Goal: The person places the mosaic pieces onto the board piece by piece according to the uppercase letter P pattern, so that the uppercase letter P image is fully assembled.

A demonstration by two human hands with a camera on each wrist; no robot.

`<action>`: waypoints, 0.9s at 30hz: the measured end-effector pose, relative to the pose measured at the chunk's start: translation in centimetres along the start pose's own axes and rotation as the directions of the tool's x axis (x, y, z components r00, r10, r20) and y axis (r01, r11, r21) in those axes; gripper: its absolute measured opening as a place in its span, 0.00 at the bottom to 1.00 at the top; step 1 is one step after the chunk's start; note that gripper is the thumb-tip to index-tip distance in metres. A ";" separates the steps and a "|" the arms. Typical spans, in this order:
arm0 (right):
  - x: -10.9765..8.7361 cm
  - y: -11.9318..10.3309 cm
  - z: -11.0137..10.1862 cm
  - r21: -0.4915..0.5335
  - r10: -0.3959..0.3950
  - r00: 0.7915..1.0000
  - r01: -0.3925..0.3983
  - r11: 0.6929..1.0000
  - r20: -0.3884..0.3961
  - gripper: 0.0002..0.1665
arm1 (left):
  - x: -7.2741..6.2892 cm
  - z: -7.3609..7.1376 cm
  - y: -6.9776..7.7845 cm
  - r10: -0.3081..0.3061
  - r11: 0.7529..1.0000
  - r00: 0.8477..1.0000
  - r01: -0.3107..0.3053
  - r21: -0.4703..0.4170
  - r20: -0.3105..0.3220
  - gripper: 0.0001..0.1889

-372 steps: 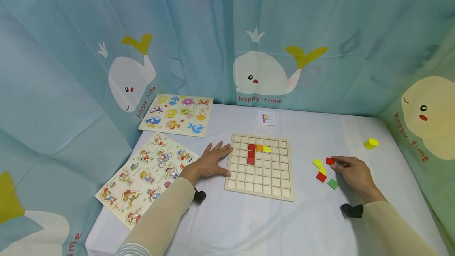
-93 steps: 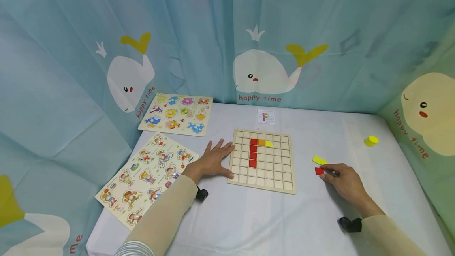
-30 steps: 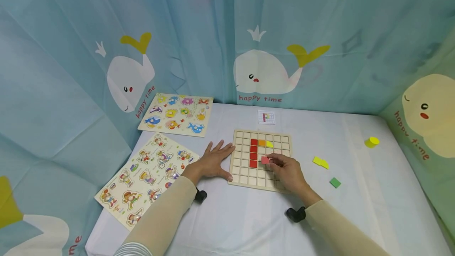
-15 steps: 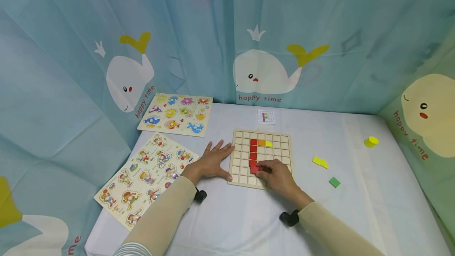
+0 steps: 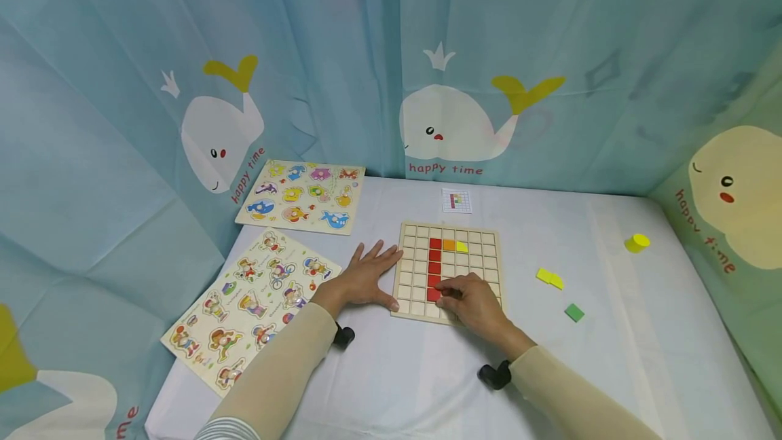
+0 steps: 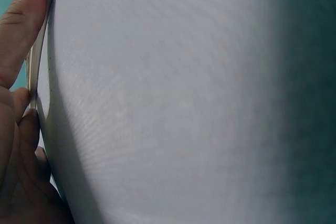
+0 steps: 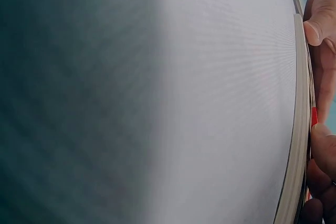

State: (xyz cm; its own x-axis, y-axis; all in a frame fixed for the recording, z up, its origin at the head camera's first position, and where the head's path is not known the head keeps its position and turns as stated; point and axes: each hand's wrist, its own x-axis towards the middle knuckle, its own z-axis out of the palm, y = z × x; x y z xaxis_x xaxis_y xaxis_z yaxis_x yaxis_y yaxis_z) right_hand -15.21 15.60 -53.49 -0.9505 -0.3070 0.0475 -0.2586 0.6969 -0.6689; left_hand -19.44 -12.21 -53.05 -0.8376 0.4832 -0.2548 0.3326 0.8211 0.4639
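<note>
In the head view a wooden grid board lies on the table. A column of several red tiles fills its cells, with an orange tile and a yellow tile beside the topmost. At the column's lower end, my right hand pinches a red square tile that lies in line with the others. A sliver of that red tile shows by the fingers in the right wrist view. My left hand spreads its fingers against the board's left edge. Part of the board's lower right is hidden by my right hand.
Two yellow pieces and a green tile lie right of the board. Farther right stands a yellow cylinder. A small pattern card lies behind the board; two picture puzzles are at the left.
My right hand has carried a red tile from the right side of the table to the column's lower end, and it now lies straighter there. My left hand stays at the board's edge.
</note>
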 end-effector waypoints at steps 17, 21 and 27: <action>0.0 0.0 -0.1 0.015 0.021 1.000 -0.022 1.000 0.008 0.17 | 0.0 0.0 -0.2 0.015 1.000 1.000 -0.015 -0.015 -0.004 0.64; 0.0 0.2 -0.1 0.046 0.052 0.999 -0.052 0.998 -0.003 0.16 | 0.0 0.1 -0.2 0.025 1.000 1.000 -0.025 -0.011 -0.008 0.64; 0.1 0.4 -0.4 0.101 0.091 0.996 -0.089 0.991 -0.012 0.15 | 0.0 0.2 -0.3 0.029 1.000 1.000 -0.029 -0.002 -0.010 0.64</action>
State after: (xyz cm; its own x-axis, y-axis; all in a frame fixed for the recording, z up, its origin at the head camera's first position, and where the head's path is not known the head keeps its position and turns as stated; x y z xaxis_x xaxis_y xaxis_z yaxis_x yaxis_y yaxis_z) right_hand -15.46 16.14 -53.42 -0.9721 -0.2343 -0.0043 -0.1540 0.6524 -0.7420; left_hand -19.40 -12.37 -53.37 -0.8319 0.5037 -0.2326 0.3559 0.8061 0.4728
